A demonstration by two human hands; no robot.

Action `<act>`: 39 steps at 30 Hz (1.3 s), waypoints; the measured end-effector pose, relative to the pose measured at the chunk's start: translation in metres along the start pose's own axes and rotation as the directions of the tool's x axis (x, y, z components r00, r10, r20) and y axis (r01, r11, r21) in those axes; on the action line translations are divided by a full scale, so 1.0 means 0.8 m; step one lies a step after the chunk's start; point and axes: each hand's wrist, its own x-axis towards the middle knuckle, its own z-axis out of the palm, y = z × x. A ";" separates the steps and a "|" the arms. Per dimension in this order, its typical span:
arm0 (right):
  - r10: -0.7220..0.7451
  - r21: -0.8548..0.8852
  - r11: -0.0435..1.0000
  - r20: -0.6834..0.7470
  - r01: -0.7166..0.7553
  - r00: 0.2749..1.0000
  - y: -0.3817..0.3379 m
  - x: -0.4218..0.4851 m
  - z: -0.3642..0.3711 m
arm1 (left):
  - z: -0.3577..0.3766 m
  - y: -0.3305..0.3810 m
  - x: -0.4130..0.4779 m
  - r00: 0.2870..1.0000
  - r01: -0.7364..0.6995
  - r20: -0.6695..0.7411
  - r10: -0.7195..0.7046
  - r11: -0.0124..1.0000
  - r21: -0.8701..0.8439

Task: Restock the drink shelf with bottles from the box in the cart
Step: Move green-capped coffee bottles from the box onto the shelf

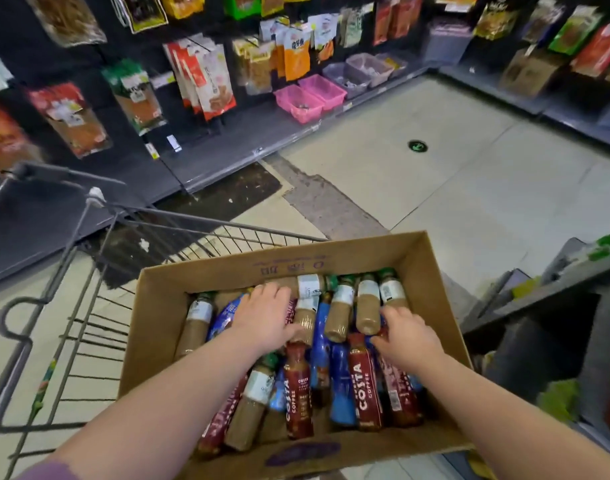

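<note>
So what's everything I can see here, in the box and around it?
box: one, brown cardboard, in the cart
tan bottles: several, white labels, mostly far end
red bottles: several, Costa labels, near end
blue bottles: several, mid-box
cart: one, grey wire, under the box
snack bags: many, mixed colours, left wall
pink bins: two, low shelf ahead
grey bins: about three, beside the pink
left hand: one, on bottles mid-box, grip unclear
right hand: one, on bottles at right, grip unclear
</note>
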 end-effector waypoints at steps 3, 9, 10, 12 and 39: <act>0.012 0.031 0.999 0.028 -0.013 1.000 0.001 0.036 0.009 | 0.014 -0.002 0.031 0.999 0.025 0.036 -0.025 1.000 0.010; 0.073 0.161 0.984 0.058 -0.081 0.996 0.001 0.101 0.038 | 0.054 0.001 0.093 0.997 0.058 0.047 -0.057 0.998 -0.021; 0.080 0.188 0.978 0.065 -0.091 0.995 0.000 0.110 0.045 | 0.061 0.002 0.102 0.997 0.055 0.047 -0.054 0.998 -0.026; 0.102 0.241 0.963 0.078 -0.118 0.992 -0.001 0.125 0.058 | 0.073 0.003 0.120 0.997 0.062 0.043 -0.060 0.997 -0.049; 0.386 0.501 0.772 0.120 -0.391 0.915 -0.008 0.186 0.110 | 0.142 -0.009 0.153 0.947 0.297 0.199 -0.254 0.925 -0.236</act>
